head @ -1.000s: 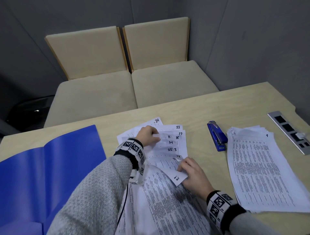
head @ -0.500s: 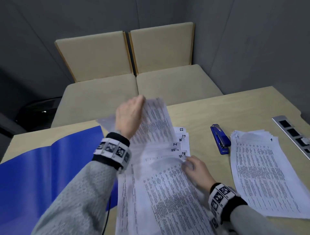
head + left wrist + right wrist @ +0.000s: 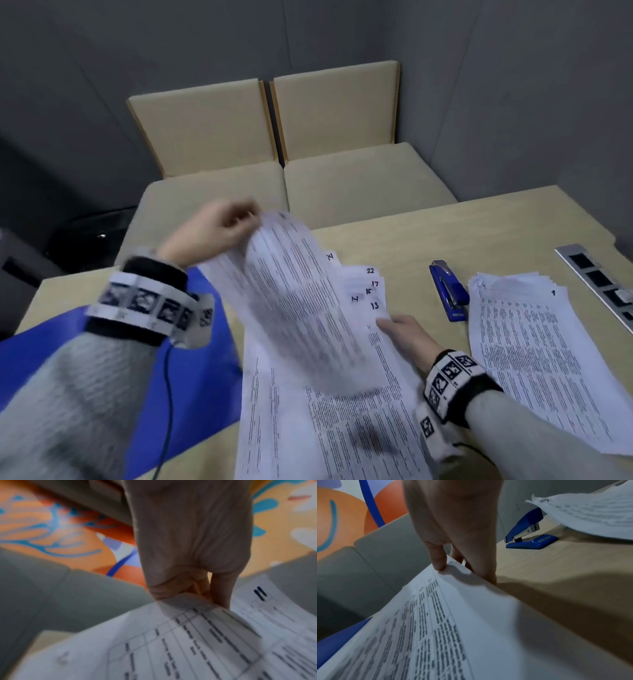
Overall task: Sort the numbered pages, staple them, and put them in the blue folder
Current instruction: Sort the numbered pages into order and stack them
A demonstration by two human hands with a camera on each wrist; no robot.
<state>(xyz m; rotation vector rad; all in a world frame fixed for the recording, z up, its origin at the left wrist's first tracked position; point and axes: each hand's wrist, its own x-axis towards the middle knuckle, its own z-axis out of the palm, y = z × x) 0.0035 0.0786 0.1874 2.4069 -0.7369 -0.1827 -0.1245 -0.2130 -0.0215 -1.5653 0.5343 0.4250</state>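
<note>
My left hand [image 3: 251, 216] is raised over the table's far edge and pinches the top edge of a few lifted, curling printed pages [image 3: 294, 294]. The left wrist view shows my left hand [image 3: 197, 599] with thumb and fingers on that edge; a sheet marked 11 [image 3: 260, 593] lies behind. The fanned unsorted pile [image 3: 342, 418] lies beneath, with corners 24, 22, 17, 15, 14, 13 showing. My right hand [image 3: 388, 323] pinches that pile's right edge, thumb on top [image 3: 440, 565]. The open blue folder [image 3: 191, 370] lies at the left. The blue stapler [image 3: 448, 291] stands to the right.
A second pile of pages [image 3: 537, 359], page 1 on top, lies right of the stapler. A grey socket strip [image 3: 599, 277] is set into the table's right edge. Two beige seats [image 3: 274, 192] stand beyond the far edge.
My left hand has lifted pages off the fanned pile, up and leftward, uncovering corners 14 and 13. My right hand has stayed at the pile's right edge.
</note>
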